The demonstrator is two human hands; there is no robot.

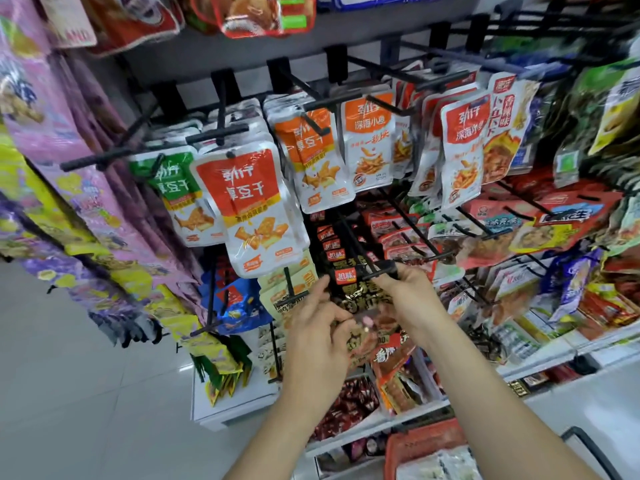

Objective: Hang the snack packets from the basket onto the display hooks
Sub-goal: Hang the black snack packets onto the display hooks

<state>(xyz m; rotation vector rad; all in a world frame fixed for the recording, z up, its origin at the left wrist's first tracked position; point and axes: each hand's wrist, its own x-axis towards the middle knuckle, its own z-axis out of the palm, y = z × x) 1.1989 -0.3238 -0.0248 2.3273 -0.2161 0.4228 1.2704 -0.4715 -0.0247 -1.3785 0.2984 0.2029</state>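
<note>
Left hand (313, 329) and right hand (414, 296) pinch a glossy black snack packet (360, 297) at a black wire hook (375, 266). Threading its hole on probably comes next.

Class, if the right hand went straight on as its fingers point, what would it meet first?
Probably the black hook at its tip, over the black packet; the fingers look nearly there, but depth is unclear.

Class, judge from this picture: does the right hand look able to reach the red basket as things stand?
Probably yes, once freed: the right hand is busy holding the black packet at its hook, but the red basket lies open below that arm.
</note>
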